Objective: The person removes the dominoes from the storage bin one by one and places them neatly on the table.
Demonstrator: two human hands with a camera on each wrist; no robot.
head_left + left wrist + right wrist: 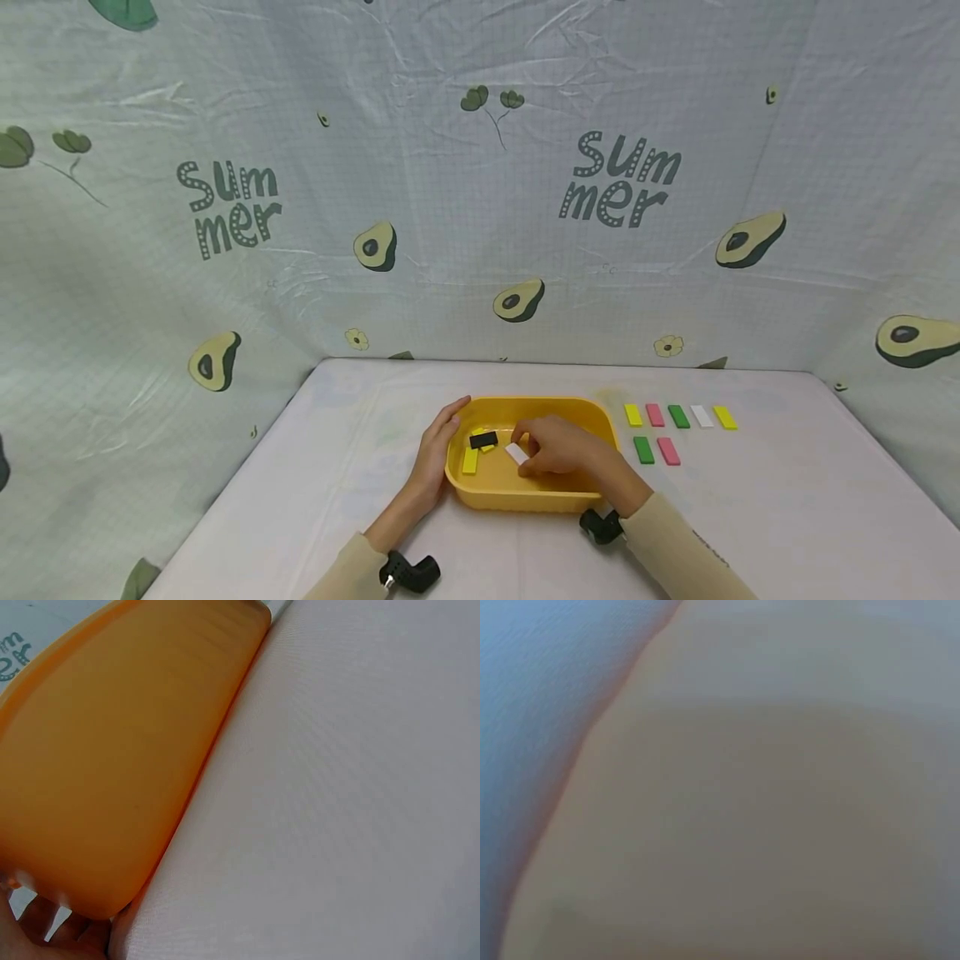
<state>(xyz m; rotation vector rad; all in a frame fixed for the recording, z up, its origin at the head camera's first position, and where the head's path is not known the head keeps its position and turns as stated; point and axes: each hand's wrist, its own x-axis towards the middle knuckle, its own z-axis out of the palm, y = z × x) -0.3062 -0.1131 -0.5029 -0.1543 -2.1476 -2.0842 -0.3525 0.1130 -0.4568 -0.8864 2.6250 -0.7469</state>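
Observation:
A yellow-orange plastic tray (pixel 525 500) sits on the table in the head view. My left hand (pixel 431 458) rests along its left end, with fairly straight fingers against the outside and rim. In the left wrist view, fingers (pixel 71 934) touch the tray's outer wall (pixel 112 757). Inside the tray, my right hand (pixel 558 446) pinches a small white block (pixel 517 453) between thumb and finger, partly covering it. Left of it, a black block (pixel 483 440) lies across a yellow one, beside another yellow block (pixel 470 461). The right wrist view is blurred and close up.
Right of the tray, small blocks lie in two rows: the back row has a pink block (pixel 656 415), a white block (pixel 702 416) and others; the front row holds a green block (pixel 643 450) and a pink one (pixel 668 451). Printed sheeting (pixel 450 183) hangs behind the table.

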